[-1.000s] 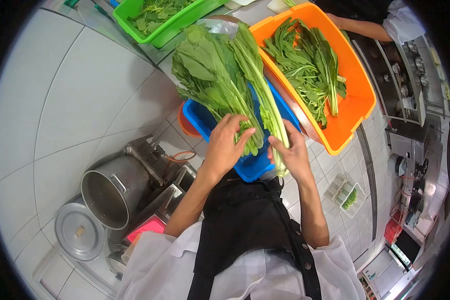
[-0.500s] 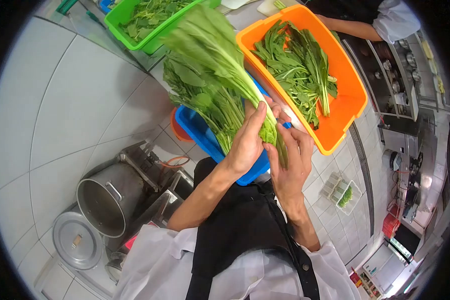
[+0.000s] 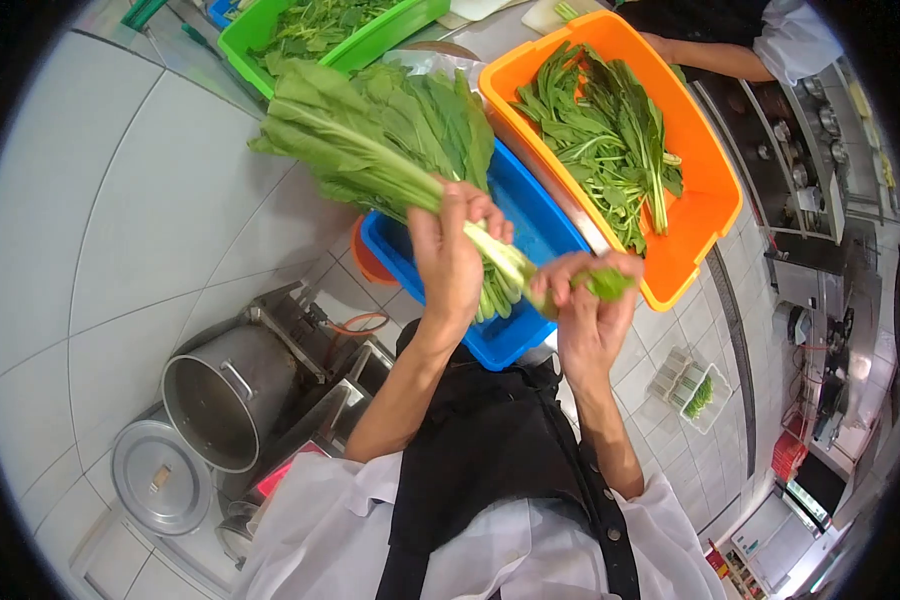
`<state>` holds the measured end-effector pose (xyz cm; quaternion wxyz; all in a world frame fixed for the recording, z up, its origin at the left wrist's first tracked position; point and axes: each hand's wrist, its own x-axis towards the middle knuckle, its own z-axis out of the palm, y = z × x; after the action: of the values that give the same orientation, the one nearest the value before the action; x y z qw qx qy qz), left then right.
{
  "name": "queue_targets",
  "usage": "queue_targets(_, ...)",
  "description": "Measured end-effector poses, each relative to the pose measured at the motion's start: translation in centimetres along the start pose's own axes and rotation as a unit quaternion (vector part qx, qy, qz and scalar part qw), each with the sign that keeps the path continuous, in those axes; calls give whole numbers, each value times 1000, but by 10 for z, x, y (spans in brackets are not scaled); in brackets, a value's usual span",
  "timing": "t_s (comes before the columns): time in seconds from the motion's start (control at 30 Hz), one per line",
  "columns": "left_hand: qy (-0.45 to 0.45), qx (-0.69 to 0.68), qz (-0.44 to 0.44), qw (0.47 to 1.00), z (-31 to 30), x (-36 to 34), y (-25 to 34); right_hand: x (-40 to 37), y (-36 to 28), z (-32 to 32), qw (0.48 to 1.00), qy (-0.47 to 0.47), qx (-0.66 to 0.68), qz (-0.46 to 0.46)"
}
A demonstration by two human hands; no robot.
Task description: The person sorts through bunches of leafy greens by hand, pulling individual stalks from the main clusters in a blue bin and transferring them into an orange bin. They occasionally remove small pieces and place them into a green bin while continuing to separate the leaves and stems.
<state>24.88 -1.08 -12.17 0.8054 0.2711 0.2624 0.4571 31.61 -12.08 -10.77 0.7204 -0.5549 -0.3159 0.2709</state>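
Note:
My left hand (image 3: pixel 453 255) is wrapped around the stalk of a leafy green vegetable (image 3: pixel 370 155), whose broad leaves point to the upper left. At the stalk's pale base end, my right hand (image 3: pixel 592 310) is closed with fingers curled, and a small bright green leaf (image 3: pixel 607 283) sticks out of it. Both hands are above a blue basin (image 3: pixel 545 210). More leafy greens (image 3: pixel 460 115) lie in and over that basin, partly hidden by the held one. To the right, an orange basin (image 3: pixel 708 190) holds loose greens (image 3: pixel 600 130).
A green basin (image 3: pixel 410 28) with cut leaves stands at the upper left. A co-worker's arm (image 3: pixel 715 60) reaches in behind the orange basin. A large metal pot (image 3: pixel 240 385) and its lid (image 3: pixel 160 480) are at lower left. White plastic baskets (image 3: pixel 690 390) sit on the tiled floor.
The held vegetable has tilted from nearly upright toward the left. My right hand has pulled slightly right and curled around a small leaf at the base.

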Motion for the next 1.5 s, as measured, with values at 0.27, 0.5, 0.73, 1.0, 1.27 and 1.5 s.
queue_targets(0.27, 125, 62, 144, 980, -15, 14, 27, 0, -39, -32, 979, 112, 153, 76)
queue_targets(0.5, 19, 10, 79, 997, -20, -8, 48, 17, -19, -47, 978, 72, 77, 180)
queue_targets(0.73, 30, 41, 76, 996, -51, -45, 68, 115, -28, 36, 973, -50, -1, 224)
queue_targets(1.0, 64, 52, 134, 988, -57, -54, 81, 325, -44, 222, 934, -133, 194, 268)
queue_targets(1.27, 100, 74, 121, 985, -56, -35, 60, 96, 12, 95, 920, -338, -129, 153)
queue_targets(1.5, -32, 235, -48, 970, -40, -18, 25, 16, 15, 9, 952, -166, -100, 236)
